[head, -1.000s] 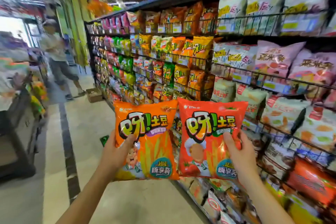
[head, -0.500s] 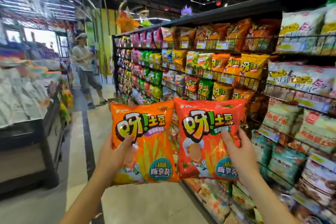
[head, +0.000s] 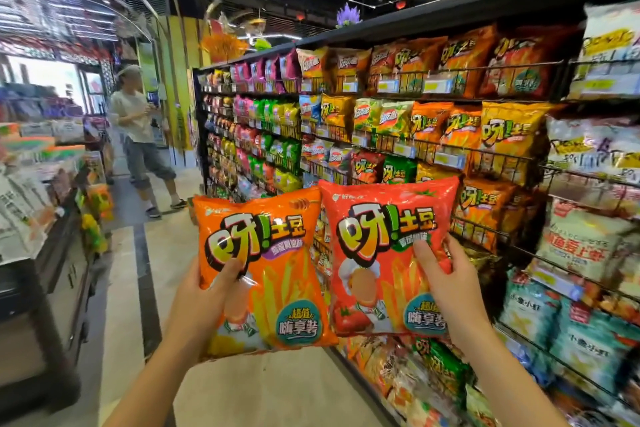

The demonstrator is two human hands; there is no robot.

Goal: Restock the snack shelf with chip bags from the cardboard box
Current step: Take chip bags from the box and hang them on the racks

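Both bags up, same hold as a sec ago: left grip (head: 204,302) curled round the orange bag (head: 273,253), thumb on front; right grip (head: 457,288) pinching the red bag (head: 384,218) alongside, edges touching. View's swung onto the shelf (head: 485,2). Matching packs (head: 460,130) now sit just above & beyond the right grip, so shelving looks next.

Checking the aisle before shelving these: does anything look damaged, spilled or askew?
Nothing stands out. The orange bag in the left hand and the red bag in the right hand look whole; shelf bags stand in rows.
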